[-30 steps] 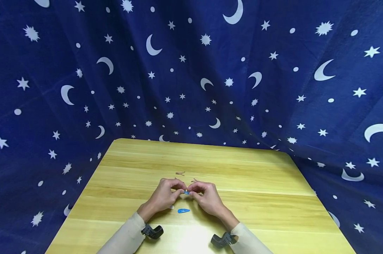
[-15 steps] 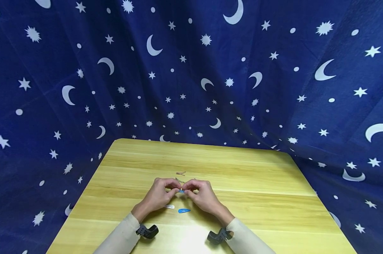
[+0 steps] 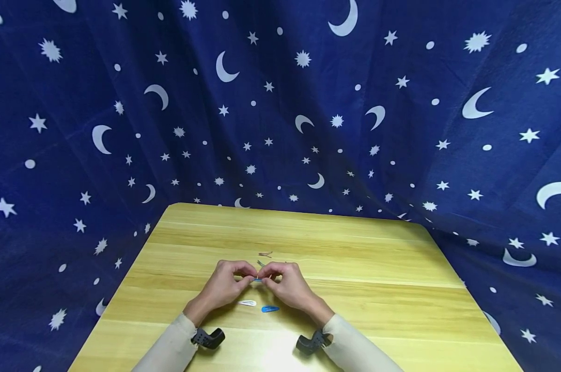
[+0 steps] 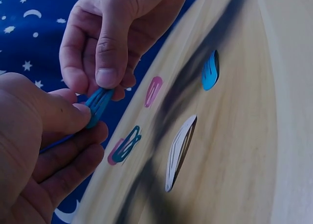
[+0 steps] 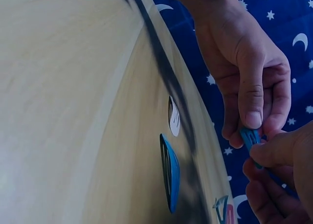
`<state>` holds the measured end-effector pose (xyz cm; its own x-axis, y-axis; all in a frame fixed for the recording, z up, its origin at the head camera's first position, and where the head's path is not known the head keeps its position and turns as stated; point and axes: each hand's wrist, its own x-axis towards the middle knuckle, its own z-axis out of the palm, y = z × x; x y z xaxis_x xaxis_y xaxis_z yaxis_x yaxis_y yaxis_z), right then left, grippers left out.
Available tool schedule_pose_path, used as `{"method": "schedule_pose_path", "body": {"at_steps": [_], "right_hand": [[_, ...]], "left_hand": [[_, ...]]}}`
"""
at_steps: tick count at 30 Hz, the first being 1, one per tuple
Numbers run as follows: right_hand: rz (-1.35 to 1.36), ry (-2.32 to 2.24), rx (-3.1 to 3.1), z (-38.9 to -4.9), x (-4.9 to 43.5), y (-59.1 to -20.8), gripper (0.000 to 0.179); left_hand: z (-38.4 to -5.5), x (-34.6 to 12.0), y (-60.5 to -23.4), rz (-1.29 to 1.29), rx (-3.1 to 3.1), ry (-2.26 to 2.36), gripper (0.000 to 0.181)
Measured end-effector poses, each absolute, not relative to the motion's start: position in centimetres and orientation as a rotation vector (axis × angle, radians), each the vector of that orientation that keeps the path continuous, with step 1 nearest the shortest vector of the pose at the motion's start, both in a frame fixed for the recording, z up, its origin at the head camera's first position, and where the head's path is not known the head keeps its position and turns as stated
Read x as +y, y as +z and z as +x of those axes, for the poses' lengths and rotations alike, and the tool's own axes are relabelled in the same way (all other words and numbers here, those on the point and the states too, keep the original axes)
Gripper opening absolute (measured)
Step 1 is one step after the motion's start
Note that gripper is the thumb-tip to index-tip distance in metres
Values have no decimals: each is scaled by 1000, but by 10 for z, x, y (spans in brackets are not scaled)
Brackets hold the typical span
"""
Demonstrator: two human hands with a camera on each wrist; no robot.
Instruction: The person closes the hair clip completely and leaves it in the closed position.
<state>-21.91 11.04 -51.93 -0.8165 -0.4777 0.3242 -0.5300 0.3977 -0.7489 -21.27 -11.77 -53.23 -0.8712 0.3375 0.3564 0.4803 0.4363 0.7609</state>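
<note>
A small blue snap hair clip (image 4: 99,104) is held between my two hands above the table. My left hand (image 3: 223,285) pinches one end with thumb and fingers. The other end is gripped by the thumb and fingertips of my right hand (image 3: 287,285). Below the hands lie a white snap hair clip (image 4: 179,153) and a second blue one (image 3: 270,309). Farther off, a teal hair clip (image 4: 128,145) overlaps a pink one (image 4: 112,158). Another pink clip (image 4: 153,92) lies apart from them.
The wooden table (image 3: 378,299) extends on all sides of the hands. A dark blue curtain (image 3: 280,103) with white moons and stars hangs behind and beside it. Black camera mounts (image 3: 208,338) sit on both wrists.
Both hands have moved left together, still holding the blue hair clip. The white clip, earlier partly covered by the left hand, now shows whole. The clips on the table have stayed put.
</note>
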Motion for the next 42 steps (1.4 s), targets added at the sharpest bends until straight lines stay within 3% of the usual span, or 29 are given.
{"method": "schedule_pose_path", "body": {"at_steps": [42], "right_hand": [[1068,1435,-2626,-223,87,-540,11]], "left_hand": [[-208,-139,-548,-718,-2656,-1332,20]]}}
